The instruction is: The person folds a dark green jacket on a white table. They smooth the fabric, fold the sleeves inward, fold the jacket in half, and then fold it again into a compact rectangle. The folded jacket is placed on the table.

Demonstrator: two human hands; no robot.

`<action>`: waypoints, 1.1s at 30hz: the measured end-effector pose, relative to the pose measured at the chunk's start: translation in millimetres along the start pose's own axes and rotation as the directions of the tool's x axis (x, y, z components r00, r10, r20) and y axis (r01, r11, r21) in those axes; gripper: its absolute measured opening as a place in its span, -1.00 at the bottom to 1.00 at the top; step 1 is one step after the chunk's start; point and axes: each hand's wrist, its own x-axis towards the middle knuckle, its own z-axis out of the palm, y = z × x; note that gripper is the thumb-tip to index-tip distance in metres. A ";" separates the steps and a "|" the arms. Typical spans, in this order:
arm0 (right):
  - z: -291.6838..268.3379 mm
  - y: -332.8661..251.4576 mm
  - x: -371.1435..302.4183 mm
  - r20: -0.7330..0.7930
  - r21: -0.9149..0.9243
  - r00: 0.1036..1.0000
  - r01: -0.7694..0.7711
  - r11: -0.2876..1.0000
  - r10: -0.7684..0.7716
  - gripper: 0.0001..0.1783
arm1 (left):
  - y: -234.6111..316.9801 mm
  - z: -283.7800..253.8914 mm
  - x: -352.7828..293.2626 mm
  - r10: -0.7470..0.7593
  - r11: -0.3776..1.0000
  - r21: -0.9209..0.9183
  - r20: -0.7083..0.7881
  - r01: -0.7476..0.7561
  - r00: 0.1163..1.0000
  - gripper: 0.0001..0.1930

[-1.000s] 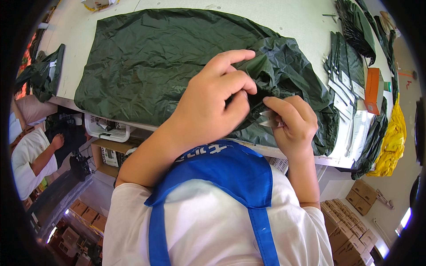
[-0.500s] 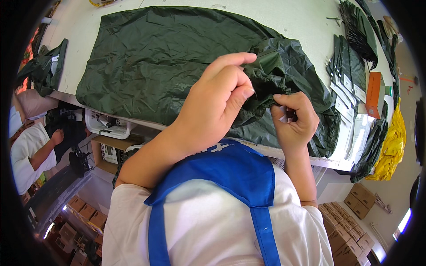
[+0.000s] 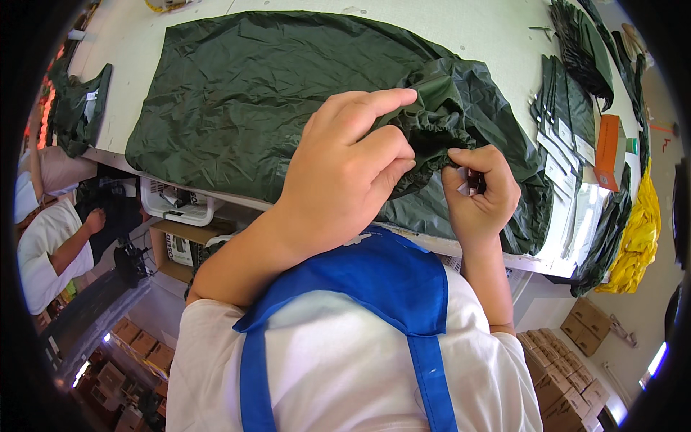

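Observation:
A large dark green garment [image 3: 237, 93] of thin, creased, shiny fabric lies across the table. Near its right end a gathered, elastic-looking cuff [image 3: 439, 137] stands up, its dark mouth facing me. My left hand [image 3: 345, 158] is at the cuff's left side, thumb and middle finger pinched together at the edge, index finger stretched along the fabric. On the other side, my right hand [image 3: 481, 194] pinches the cuff's edge between thumb and forefinger. Inside its curled fingers shows a small dark, partly shiny object [image 3: 475, 181], too hidden to name.
The white table [image 3: 497, 29] carries tagged dark green pieces [image 3: 565, 144], an orange box [image 3: 609, 153] and another green bundle [image 3: 83, 108]. Yellow fabric [image 3: 637, 237] hangs at right. Below the table's edge sits a white basket [image 3: 176, 209]. A person [image 3: 54, 245] is at far left.
My left hand has turned slightly, its middle finger and thumb now closer to the cuff's edge. The cuff's mouth has narrowed a little. My right hand has barely shifted.

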 end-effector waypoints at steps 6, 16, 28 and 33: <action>-0.7 -1.7 -0.1 0.001 0.003 0.999 0.038 0.999 -0.038 -0.70 | 6.6 4.9 -6.4 -0.108 0.980 -0.180 -0.104 0.088 0.989 -0.88; 3.1 -10.3 2.1 0.029 0.067 0.980 -0.198 0.978 0.197 -0.77 | 7.5 12.0 -11.6 -0.001 0.999 -0.042 -0.091 -0.003 0.996 -0.65; -36.3 -30.9 18.7 0.260 0.191 0.953 -0.207 0.959 0.154 -0.62 | -12.0 14.4 -13.2 0.354 0.935 0.153 -0.375 -0.320 0.857 -0.85; -36.8 -39.6 28.3 0.289 -0.048 0.957 -0.003 0.999 0.016 -0.73 | -7.9 14.0 -16.0 0.337 0.941 0.123 -0.338 -0.314 0.879 -0.72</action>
